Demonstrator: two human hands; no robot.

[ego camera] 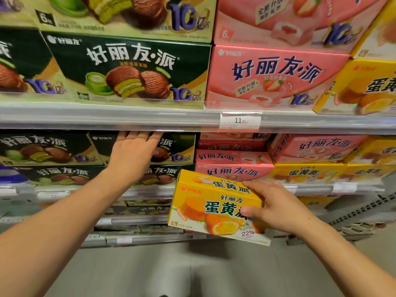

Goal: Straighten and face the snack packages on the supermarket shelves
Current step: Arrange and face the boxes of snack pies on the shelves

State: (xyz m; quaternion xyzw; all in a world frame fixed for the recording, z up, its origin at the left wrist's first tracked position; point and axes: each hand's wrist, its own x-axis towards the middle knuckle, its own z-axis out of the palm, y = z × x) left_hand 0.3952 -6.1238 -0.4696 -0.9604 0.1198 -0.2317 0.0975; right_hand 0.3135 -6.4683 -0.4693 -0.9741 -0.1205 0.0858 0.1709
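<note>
The right hand [276,206] grips a yellow box [214,207] by its right end, in front of the shelves, while the left hand [134,151], fingers straight, rests flat on a dark green box [175,150] on the middle shelf [150,192].

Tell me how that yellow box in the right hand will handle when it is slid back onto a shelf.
The yellow box looks like stiff cardboard with flat faces, so it should probably slide and stack without rolling. The right hand holds it by one end alone, so it seems fairly light. Its printed surface looks smooth, perhaps a bit slippery.
</note>
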